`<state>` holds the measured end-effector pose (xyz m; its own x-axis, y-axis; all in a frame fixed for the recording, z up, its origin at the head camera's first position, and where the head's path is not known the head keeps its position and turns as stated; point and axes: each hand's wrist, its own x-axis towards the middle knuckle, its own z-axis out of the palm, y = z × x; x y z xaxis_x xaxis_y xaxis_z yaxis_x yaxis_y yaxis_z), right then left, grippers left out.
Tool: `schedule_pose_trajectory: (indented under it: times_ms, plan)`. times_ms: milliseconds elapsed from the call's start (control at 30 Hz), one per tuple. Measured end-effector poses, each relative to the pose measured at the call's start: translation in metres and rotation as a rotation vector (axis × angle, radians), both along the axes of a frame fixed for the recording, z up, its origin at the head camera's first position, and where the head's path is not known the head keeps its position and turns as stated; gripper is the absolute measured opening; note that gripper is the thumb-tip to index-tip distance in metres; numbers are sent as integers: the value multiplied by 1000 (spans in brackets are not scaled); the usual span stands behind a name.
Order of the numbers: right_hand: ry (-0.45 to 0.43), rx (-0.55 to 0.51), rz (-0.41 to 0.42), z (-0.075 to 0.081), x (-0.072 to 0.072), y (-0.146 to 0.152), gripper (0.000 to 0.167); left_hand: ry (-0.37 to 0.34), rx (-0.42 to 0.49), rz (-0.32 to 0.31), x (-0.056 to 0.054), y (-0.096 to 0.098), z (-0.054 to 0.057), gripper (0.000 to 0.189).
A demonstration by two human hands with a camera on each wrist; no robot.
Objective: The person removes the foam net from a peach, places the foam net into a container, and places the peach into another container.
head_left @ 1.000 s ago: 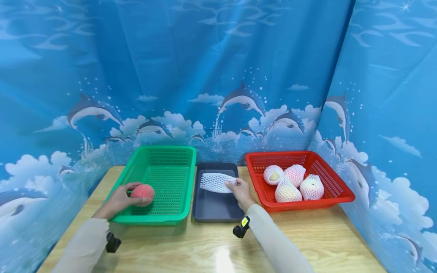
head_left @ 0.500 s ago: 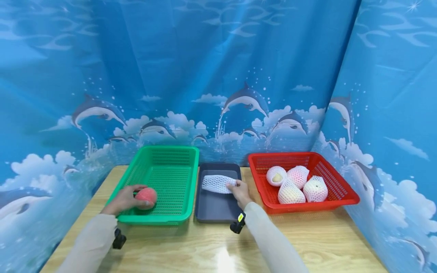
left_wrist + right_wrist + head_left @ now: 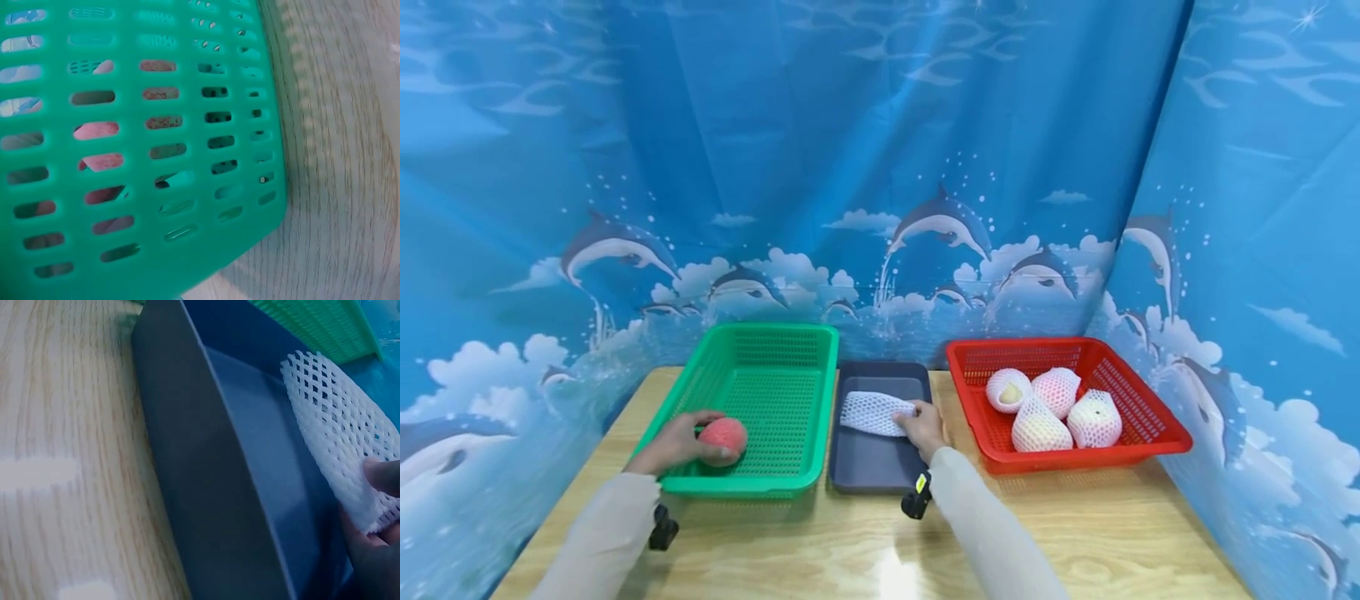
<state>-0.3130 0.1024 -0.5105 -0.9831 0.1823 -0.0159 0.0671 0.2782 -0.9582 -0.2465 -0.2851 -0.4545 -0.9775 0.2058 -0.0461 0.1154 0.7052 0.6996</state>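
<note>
My left hand [image 3: 679,442] grips a round reddish-pink fruit, which looks like a peach [image 3: 725,441], inside the front left part of the green basket [image 3: 831,400]. Through the slots of the basket wall, the left wrist view shows only scraps of the peach [image 3: 100,130] and fingers. My right hand [image 3: 925,427] pinches one end of a white foam fruit net [image 3: 874,413] over the dark grey tray [image 3: 880,475]. In the right wrist view the foam net [image 3: 325,406] looks flattened, its free end pointing toward the green basket. Thumb and fingers [image 3: 382,476] press on opposite sides of it.
On the right, a red basket [image 3: 958,375] holds several fruits in foam nets [image 3: 1041,427]. The grey tray stands between the two baskets on a wooden table [image 3: 790,542]. A blue dolphin-print curtain [image 3: 865,150] hangs behind and at the sides.
The right hand has shifted slightly with the foam net, whose free end now sits a little lower in view. The left hand still holds the peach in the green basket.
</note>
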Motion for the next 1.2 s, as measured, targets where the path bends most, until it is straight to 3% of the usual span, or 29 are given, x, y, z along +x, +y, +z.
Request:
schedule_pose_trajectory:
  times_ms: [233, 500, 900, 1200]
  plan:
    - [28, -6, -16, 0, 0, -2, 38, -55, 40, 16, -1, -1, -3, 76]
    - [-12, -28, 8, -2, -3, -2, 38, -74, 60, -5, -1, -2, -3, 75]
    - [-11, -34, 21, -1, -3, -2, 39, -64, 69, -22, 0, 0, -1, 73]
    - [-6, -21, 28, 4, 0, -5, 45, -58, 54, -24, -1, -2, -6, 73]
